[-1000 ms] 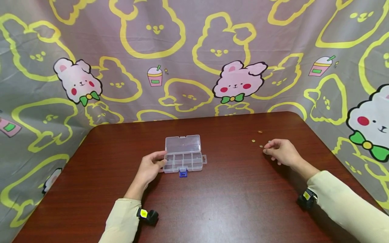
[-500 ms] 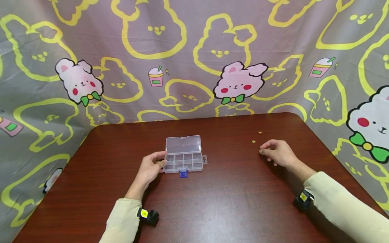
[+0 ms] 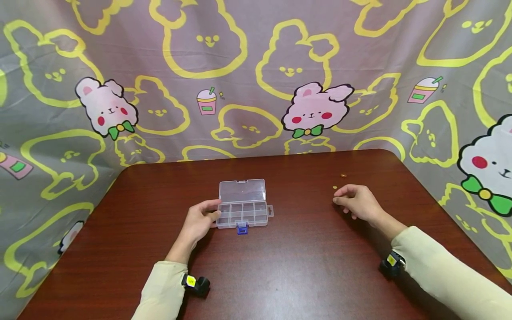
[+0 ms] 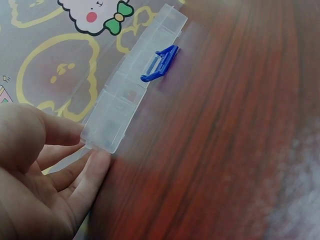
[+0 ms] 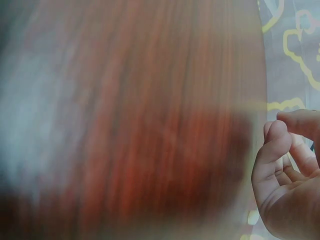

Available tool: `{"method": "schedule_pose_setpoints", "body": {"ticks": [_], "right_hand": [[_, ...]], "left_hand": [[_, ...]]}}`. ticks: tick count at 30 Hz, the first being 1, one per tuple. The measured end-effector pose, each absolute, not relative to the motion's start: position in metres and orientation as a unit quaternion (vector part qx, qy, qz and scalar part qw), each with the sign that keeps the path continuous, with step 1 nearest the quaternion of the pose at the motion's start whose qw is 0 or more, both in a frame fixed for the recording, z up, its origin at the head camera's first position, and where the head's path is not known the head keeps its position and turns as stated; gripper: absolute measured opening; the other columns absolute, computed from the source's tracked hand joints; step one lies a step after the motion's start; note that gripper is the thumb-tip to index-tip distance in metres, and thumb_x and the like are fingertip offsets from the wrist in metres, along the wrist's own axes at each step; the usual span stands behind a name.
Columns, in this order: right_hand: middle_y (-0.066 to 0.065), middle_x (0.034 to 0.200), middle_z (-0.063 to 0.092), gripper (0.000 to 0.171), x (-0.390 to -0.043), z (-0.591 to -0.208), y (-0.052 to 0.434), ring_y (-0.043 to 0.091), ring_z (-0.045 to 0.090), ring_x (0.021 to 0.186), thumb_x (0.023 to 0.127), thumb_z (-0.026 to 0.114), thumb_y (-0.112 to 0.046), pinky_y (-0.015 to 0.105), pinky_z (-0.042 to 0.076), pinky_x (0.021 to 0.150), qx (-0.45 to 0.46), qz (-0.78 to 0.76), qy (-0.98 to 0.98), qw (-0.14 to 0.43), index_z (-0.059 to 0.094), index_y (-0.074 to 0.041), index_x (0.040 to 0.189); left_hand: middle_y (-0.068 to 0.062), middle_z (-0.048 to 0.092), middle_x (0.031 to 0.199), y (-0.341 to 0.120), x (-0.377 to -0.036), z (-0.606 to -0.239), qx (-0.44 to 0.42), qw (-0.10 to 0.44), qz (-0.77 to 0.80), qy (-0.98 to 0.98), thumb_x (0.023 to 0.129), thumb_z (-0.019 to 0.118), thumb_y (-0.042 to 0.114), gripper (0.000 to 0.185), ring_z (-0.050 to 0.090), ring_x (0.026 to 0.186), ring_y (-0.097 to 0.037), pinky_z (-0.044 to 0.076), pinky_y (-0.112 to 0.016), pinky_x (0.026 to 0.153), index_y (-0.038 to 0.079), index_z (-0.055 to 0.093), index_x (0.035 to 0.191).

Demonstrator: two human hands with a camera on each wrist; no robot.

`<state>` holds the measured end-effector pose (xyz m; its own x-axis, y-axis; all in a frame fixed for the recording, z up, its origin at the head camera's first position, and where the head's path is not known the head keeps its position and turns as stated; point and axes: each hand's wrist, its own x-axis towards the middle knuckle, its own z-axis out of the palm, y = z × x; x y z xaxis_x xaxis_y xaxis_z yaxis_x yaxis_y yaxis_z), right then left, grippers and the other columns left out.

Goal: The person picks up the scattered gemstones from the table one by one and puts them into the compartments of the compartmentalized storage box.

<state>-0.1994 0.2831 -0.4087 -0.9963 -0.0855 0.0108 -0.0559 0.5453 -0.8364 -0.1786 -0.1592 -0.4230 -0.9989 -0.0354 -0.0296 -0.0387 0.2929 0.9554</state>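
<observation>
Resting on a dark red-brown wooden table (image 3: 280, 266), a small clear plastic compartment box (image 3: 243, 212) lies with its transparent hinged lid (image 3: 242, 191) folded open toward the far side and a blue plastic latch (image 3: 242, 228) at its near edge. The left hand (image 3: 198, 221) lies at the box's left end; its fingers (image 4: 95, 170) are nearly straight and touch the corner of the box, thumb against the upper rim, without wrapping round it. The left wrist view shows the same contact, with the divided compartments visible through the clear wall.

The right hand (image 3: 357, 203) hovers low over the table well to the right of the box. Its fingers (image 5: 272, 150) are curled, thumb and forefinger tips drawn close together; whether they pinch anything cannot be told, since the right wrist view is blurred. Two small round golden beads lie on the table just beyond this hand: a nearer golden bead (image 3: 334, 187) just beside the fingertips and a farther golden bead (image 3: 342, 176) a little behind it. Cream-coloured sleeves cover both forearms, each bearing a black wrist-worn camera. A grey cloth backdrop (image 3: 256, 75) printed with yellow rabbit outlines and pink rabbits hangs behind the table.
</observation>
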Motion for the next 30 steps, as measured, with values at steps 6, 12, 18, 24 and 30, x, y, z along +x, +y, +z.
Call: {"method": "schedule_pose_setpoints", "body": {"ticks": [6, 12, 18, 24, 30], "right_hand": [[0.009, 0.070, 0.063, 0.016, -0.202, -0.412, 0.275, 0.016, 0.056, 0.054, 0.090, 0.073, -0.008, 0.028, 0.046, 0.039, -0.050, -0.481, 0.875, 0.016, 0.068, 0.002, 0.101], [0.009, 0.073, 0.065, 0.016, -0.203, -0.413, 0.267, 0.016, 0.055, 0.053, 0.090, 0.073, -0.007, 0.027, 0.045, 0.039, -0.054, -0.489, 0.870, 0.024, 0.068, 0.002, 0.103], [0.010, 0.073, 0.065, 0.014, -0.205, -0.414, 0.258, 0.016, 0.055, 0.054, 0.091, 0.072, -0.006, 0.026, 0.044, 0.039, -0.058, -0.493, 0.867, 0.034, 0.069, 0.001, 0.103], [0.010, 0.072, 0.065, 0.013, -0.206, -0.414, 0.247, 0.016, 0.056, 0.054, 0.092, 0.071, -0.006, 0.026, 0.045, 0.040, -0.060, -0.499, 0.864, 0.041, 0.069, 0.002, 0.102], [0.010, 0.070, 0.065, 0.012, -0.205, -0.414, 0.237, 0.016, 0.055, 0.054, 0.091, 0.071, -0.005, 0.026, 0.044, 0.039, -0.065, -0.502, 0.861, 0.047, 0.070, 0.001, 0.102]], "left_hand": [[-0.023, 0.065, 0.119, -0.159, -0.180, -0.424, -0.024, 0.000, 0.593, 0.804, 0.093, 0.062, -0.004, 0.035, 0.065, 0.092, -0.022, 0.058, -0.028, 0.068, -0.004, 0.065, 0.127], [-0.023, 0.065, 0.119, -0.159, -0.179, -0.423, -0.022, 0.000, 0.592, 0.806, 0.093, 0.062, -0.004, 0.035, 0.064, 0.091, -0.021, 0.057, -0.028, 0.068, -0.004, 0.065, 0.127], [-0.023, 0.065, 0.119, -0.159, -0.179, -0.423, -0.022, 0.001, 0.593, 0.805, 0.093, 0.062, -0.004, 0.034, 0.064, 0.091, -0.021, 0.057, -0.028, 0.068, -0.004, 0.066, 0.127], [-0.023, 0.065, 0.119, -0.160, -0.178, -0.423, -0.022, 0.000, 0.593, 0.805, 0.093, 0.062, -0.004, 0.034, 0.064, 0.092, -0.022, 0.057, -0.028, 0.069, -0.004, 0.065, 0.127], [-0.024, 0.064, 0.120, -0.159, -0.178, -0.422, -0.024, 0.002, 0.597, 0.802, 0.093, 0.062, -0.004, 0.035, 0.065, 0.091, -0.021, 0.058, -0.028, 0.069, -0.004, 0.065, 0.128]]}}
